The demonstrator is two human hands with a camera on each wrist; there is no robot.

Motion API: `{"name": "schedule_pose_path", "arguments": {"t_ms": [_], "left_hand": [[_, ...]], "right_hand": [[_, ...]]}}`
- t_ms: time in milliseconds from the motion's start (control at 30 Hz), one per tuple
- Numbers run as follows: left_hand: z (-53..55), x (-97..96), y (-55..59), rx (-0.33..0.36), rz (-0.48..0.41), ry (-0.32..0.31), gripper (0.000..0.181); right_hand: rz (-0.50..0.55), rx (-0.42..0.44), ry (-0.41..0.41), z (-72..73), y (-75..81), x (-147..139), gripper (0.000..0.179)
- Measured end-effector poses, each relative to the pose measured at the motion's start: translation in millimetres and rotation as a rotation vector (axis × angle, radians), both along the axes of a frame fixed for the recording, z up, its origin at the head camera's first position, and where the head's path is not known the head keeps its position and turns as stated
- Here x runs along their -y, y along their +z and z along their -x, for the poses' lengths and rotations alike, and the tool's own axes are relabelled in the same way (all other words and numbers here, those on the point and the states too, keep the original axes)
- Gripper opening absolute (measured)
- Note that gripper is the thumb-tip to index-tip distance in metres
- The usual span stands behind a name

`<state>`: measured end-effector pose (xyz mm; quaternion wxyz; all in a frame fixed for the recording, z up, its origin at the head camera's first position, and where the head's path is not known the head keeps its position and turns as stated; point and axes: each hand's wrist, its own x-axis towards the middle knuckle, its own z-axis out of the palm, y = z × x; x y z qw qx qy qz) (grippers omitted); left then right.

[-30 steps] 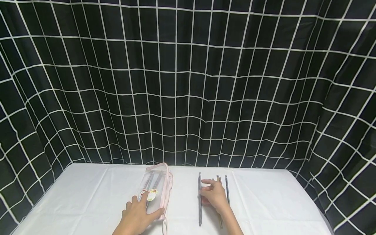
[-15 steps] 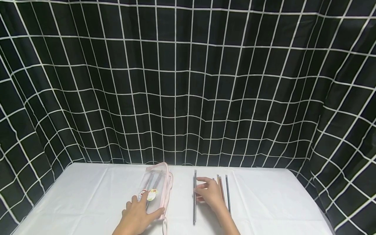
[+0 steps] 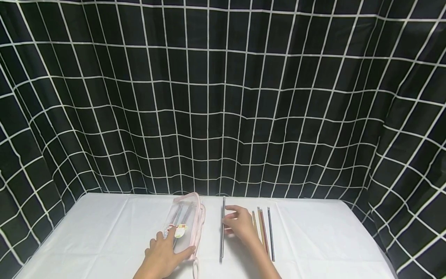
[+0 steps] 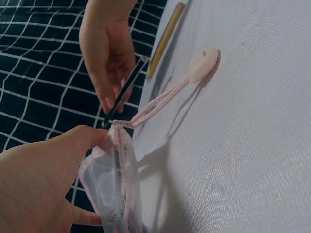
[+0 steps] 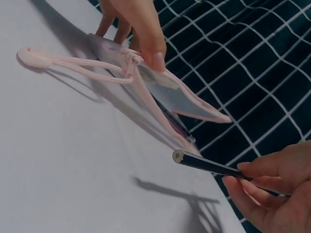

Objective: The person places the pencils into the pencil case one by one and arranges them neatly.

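The right hand [image 3: 238, 224] pinches 1 dark pencil [image 3: 222, 240] and has brought it left, to the low middle of the frame. So that pencil is now well away from the 4 other pencils [image 3: 264, 232] at lower right, and nearer the clear, pink-edged case [image 3: 191, 236], but not in it. The left hand [image 3: 162, 250] is not clenched; its fingers spread over the case, left of the low middle on the white desk [image 3: 115, 228]. At least 2 long things [image 3: 187, 215], likely pencils, lie inside; the hand hides some.
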<state>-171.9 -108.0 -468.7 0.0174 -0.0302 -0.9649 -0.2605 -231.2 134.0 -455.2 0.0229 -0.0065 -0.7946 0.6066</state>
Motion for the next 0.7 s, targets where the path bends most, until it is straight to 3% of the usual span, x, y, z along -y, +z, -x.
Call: {"name": "schedule_pose_path", "arguments": {"t_ms": [700], "left_hand": [[-1.0,0.3,1.2,0.007,-0.006,0.005,0.09]], "right_hand": [[0.058,0.002,0.037,10.4,2.8,31.5,0.053]]}}
